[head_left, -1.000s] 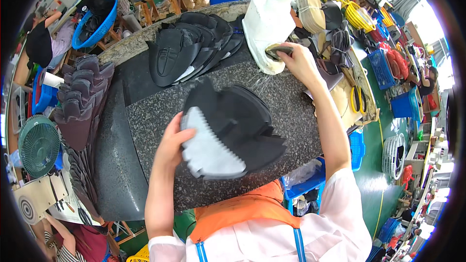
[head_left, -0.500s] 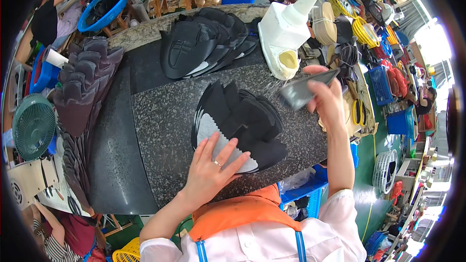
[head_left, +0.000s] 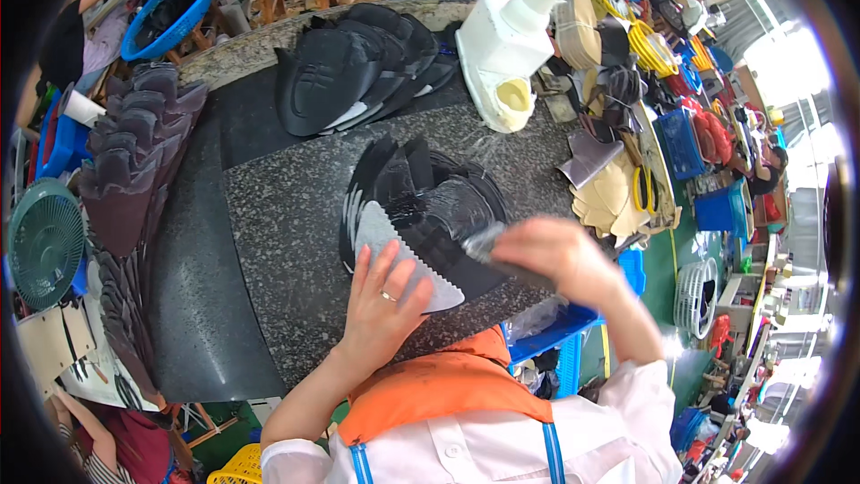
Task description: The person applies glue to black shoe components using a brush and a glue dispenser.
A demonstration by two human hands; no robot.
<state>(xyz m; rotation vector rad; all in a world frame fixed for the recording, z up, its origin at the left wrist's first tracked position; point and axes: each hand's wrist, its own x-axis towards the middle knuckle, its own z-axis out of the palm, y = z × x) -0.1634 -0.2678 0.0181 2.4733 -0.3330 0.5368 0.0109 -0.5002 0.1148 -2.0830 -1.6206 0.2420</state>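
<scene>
A fanned stack of black shoe-upper pieces [head_left: 457,202] lies on a speckled dark stone slab [head_left: 296,305]. Its near-left piece has a light grey face with a zigzag edge [head_left: 381,229]. My left hand [head_left: 381,309] lies flat on that grey face, fingers spread and gripping nothing. Blurred by motion, my right hand [head_left: 560,255] is closed on a flat dark scraper [head_left: 488,240] at the stack's right side. Glossy streaks show on the black pieces. Beyond the stack stands a white glue bottle [head_left: 502,40] with a cone spout and a small cup of pale yellow glue [head_left: 515,99].
More black upper pieces [head_left: 331,72] are heaped at the slab's far side. Dark brown pieces [head_left: 134,161] overlap in a long row on the left. Yellow-handled scissors [head_left: 643,188] and beige cut pieces [head_left: 605,202] lie at the right edge. A green fan [head_left: 45,242] stands far left.
My right hand has swept the scraper from near the glue cup down and left onto the black stack, where shiny streaks now show. My left hand stays on the grey piece.
</scene>
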